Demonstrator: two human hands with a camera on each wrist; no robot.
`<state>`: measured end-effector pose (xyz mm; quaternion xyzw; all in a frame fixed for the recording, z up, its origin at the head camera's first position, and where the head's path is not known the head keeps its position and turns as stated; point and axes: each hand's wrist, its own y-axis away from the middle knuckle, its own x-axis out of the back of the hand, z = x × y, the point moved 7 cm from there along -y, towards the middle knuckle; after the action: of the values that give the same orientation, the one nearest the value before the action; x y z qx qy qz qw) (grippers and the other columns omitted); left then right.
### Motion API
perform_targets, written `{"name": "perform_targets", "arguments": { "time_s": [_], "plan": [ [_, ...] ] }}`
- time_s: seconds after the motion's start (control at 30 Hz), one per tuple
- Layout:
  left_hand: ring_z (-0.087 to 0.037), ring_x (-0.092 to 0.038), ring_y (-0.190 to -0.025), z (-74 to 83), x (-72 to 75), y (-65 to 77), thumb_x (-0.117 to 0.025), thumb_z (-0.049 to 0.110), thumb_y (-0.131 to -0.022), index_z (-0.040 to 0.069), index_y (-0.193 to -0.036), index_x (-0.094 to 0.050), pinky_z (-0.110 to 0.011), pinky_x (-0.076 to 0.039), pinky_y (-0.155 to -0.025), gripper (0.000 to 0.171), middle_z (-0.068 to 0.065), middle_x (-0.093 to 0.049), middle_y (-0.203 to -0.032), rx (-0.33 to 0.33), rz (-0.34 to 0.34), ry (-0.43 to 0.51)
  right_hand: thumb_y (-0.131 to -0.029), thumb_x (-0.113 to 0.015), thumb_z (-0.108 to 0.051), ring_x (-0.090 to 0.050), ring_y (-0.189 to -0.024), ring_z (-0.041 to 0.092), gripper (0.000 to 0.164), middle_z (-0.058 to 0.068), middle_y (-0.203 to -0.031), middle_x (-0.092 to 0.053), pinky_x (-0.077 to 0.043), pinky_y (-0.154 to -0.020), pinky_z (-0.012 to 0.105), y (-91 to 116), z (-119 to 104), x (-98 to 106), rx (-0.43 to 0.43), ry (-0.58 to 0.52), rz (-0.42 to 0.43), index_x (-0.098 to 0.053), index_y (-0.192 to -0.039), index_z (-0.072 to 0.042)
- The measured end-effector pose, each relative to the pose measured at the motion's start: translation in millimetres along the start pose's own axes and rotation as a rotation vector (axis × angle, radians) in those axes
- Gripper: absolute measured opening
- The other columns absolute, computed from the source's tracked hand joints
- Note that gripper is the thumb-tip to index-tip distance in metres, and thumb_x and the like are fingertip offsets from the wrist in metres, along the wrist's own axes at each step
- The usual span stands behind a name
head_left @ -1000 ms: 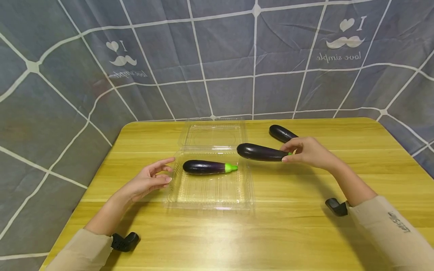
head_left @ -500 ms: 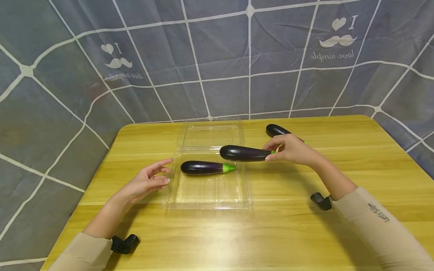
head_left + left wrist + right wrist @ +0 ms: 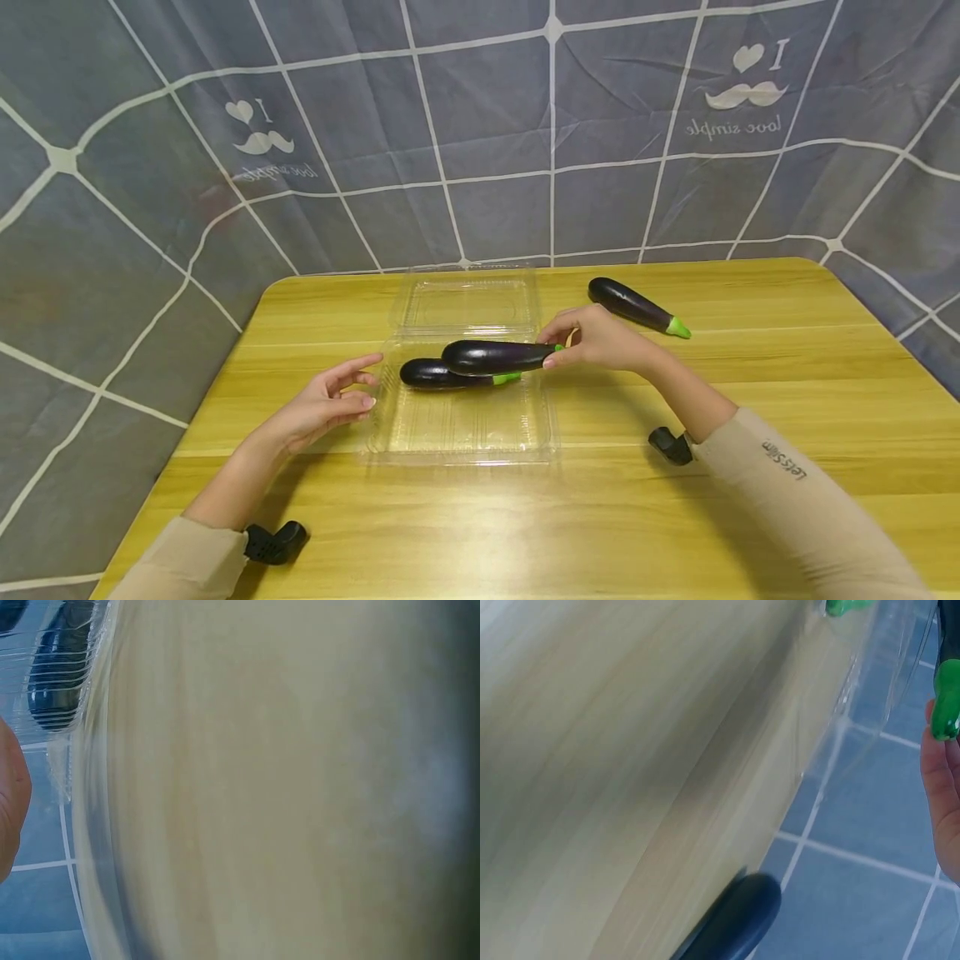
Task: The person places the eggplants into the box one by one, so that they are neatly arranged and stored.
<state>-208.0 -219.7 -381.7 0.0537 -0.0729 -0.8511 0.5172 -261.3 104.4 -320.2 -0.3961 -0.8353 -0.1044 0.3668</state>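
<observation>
My right hand [image 3: 596, 337] pinches an eggplant [image 3: 495, 357] by its green stem end and holds it level over the clear plastic clamshell box [image 3: 465, 433]. Beneath it, partly covered in the head view, another eggplant [image 3: 431, 374] lies in the box with its green cap [image 3: 506, 378] to the right. At the box's left rim my left hand [image 3: 326, 404] holds nothing, its fingers loosely bent and spread. In the right wrist view, the held eggplant's green cap [image 3: 946, 697] shows at the fingertips.
A third eggplant [image 3: 633, 305] lies on the wooden table [image 3: 480, 533] at the back right, cap toward the right. The box's lid [image 3: 468, 300] lies folded back behind its base. A grey tile-patterned curtain [image 3: 495, 208] hangs behind the table.
My right hand has carried its eggplant left, from beside the box to above the one inside. The back-right eggplant now shows fully. My left hand has stayed at the rim.
</observation>
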Motion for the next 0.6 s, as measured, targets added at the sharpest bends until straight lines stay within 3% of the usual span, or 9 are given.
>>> {"name": "perform_targets", "arguments": {
  "time_s": [0.6],
  "plan": [
    [-0.011, -0.059, -0.086, 1.6, -0.6, 0.1, -0.057, -0.002, -0.09, 0.004, -0.146, -0.027, -0.023, -0.052, -0.074, 0.064, -0.01, -0.041, -0.114, -0.005, 0.001, 0.001, -0.075, -0.078, -0.018, -0.057, -0.076, 0.011, 0.025, -0.001, -0.089, -0.066, -0.051, -0.068, 0.025, -33, -24, -38, 0.087, 0.048, -0.069, -0.071, -0.096, -0.006]
  ]
}}
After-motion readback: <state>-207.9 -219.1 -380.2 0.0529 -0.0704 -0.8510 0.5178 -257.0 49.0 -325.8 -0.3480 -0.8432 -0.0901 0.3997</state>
